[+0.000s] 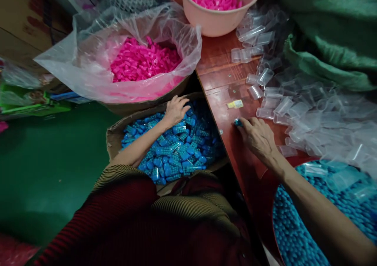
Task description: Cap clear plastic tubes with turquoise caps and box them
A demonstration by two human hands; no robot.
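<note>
I'm looking down at a smooth green floor (59,148) that fills the left side of my view, darkening toward the bottom. A reddish-brown wooden table (216,75) runs diagonally on the right; I can make out scuffs on its slightly glossy top and a straight front edge. Against the upper left I see a brown cardboard carton (17,13) in shadow, with a bright green plastic basket (55,108) below it on the floor. The light reaches me dim and uneven, leaving the corners murky.
</note>
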